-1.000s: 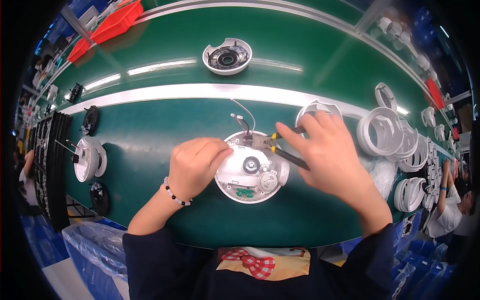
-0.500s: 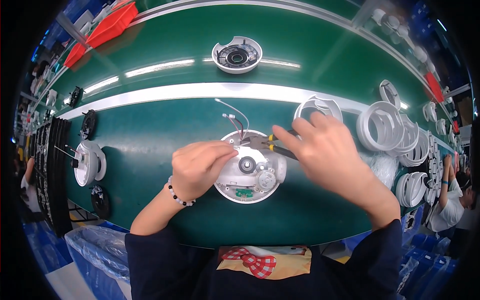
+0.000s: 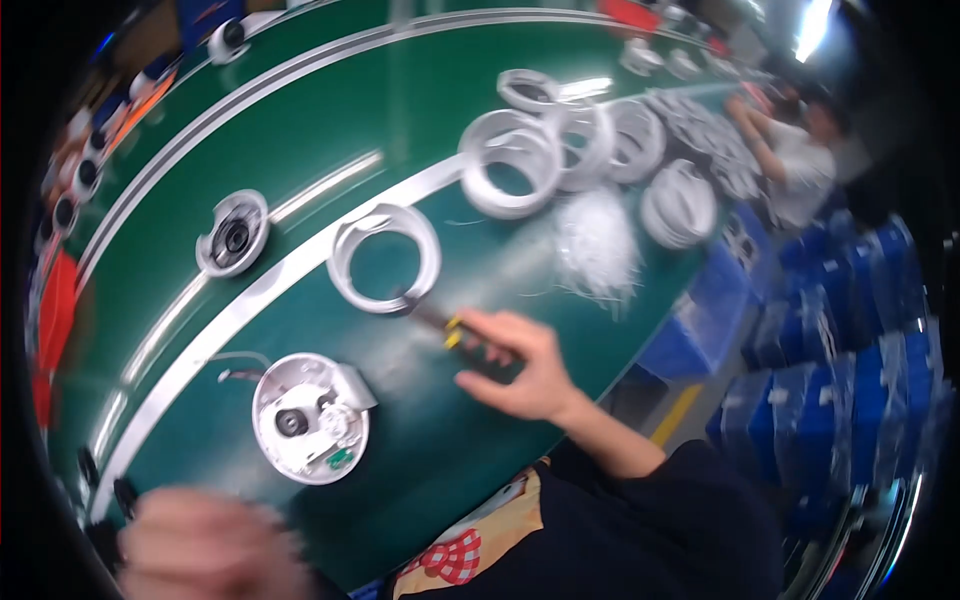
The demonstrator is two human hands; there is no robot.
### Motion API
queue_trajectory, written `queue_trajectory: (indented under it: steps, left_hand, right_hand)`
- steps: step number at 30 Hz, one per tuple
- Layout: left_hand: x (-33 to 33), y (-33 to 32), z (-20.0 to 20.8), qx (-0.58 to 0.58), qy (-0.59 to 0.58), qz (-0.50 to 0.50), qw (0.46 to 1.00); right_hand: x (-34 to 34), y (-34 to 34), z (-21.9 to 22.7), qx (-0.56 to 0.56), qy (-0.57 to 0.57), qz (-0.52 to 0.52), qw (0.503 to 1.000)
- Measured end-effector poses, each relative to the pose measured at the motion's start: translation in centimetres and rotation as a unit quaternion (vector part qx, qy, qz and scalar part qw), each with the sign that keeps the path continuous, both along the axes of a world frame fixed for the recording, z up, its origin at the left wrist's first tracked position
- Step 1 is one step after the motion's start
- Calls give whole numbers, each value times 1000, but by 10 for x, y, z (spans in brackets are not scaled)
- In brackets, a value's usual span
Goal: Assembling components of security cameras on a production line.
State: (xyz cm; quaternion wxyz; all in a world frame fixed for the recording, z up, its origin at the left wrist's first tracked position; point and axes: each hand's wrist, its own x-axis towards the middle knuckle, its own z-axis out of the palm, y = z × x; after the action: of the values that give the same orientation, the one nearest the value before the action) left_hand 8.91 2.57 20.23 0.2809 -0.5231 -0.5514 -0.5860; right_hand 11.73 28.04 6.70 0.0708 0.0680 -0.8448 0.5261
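Note:
My right hand [image 3: 535,375] is closed round the dark grips of a pair of pliers [image 3: 463,338] with yellow bands. Their blurred jaws point up and left, close to the lower edge of a white plastic ring [image 3: 430,262]. Apart from both hands, a round white housing [image 3: 312,440] lies open side up on the green bench. Inside it are a black round part, a clear round part and a small green board, with wires trailing out at its upper left. My left hand [image 3: 210,545] is at the lower left, below the housing, its fingers smeared by motion.
Several white rings [image 3: 505,205] stand at the upper right beside a bundle of clear plastic [image 3: 598,245]. Stacked white covers [image 3: 678,212] sit near the bench edge. Across the pale strip lies another white housing [image 3: 236,235]. Blue crates [image 3: 800,420] and another person [image 3: 800,180] are on the right.
The view has swung to the right. My right hand has carried the pliers away from the housing toward the white ring. My left hand has come off the housing to the lower left.

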Motion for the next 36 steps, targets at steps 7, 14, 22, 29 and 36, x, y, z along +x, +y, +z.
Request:
queue_trajectory:
  steps: [7,14,22,29,36]
  left_hand:
    - [1,73,-19,-205,-77,305,927]
    - [15,-50,-142,-333,-404,337,783]
    - [27,-35,-163,56,-699,83,708]
    - [-52,-106,-123,229,-567,144,778]
    - [-138,-236,-163,241,-572,301,724]
  right_hand:
    - [51,21,-28,29,35,-32,998]
    - [43,16,-34,58,97,-4,994]
    - [32,14,-39,118,136,54,982]
    - [42,17,-33,225,92,67,968]
    - [26,-24,-18,284,86,215,930]
